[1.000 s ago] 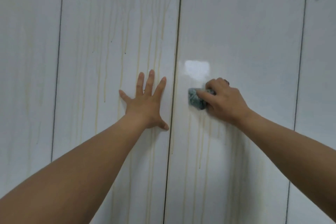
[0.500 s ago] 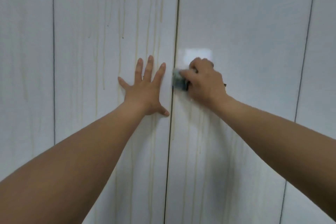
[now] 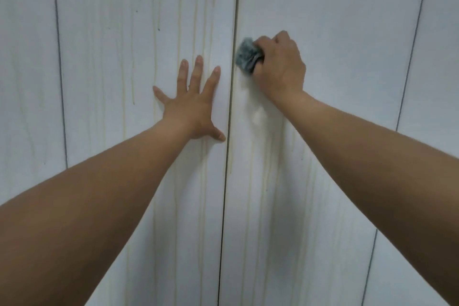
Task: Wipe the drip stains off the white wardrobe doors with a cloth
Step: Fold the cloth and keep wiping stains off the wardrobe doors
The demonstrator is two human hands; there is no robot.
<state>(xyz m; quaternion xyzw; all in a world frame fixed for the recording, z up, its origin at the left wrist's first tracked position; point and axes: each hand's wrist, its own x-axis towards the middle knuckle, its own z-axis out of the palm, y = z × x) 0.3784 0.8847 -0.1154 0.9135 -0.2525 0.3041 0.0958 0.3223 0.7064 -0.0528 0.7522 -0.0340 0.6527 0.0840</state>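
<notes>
right hand (image 3: 279,67) clenched the soft, bunched cloth (image 3: 247,56) against the door (image 3: 323,20); left hand (image 3: 190,104) lay flat, fingers spread.

The white wardrobe doors (image 3: 124,32) fill the view as four upright panels, parted by thin dark seams. The middle seam (image 3: 229,131) runs top to bottom between the two central doors. Pale yellowish drip stains (image 3: 180,32) run in long vertical streaks down the door left of that seam. On the door right of it, fainter streaks show in the lower part. The left hand (image 3: 191,104) lies flat on the left central door with its fingers spread and its thumb tip just beside the seam. A grey-blue cloth (image 3: 247,56) is pressed against the right central door by its left edge, gripped in the right hand (image 3: 280,67).
</notes>
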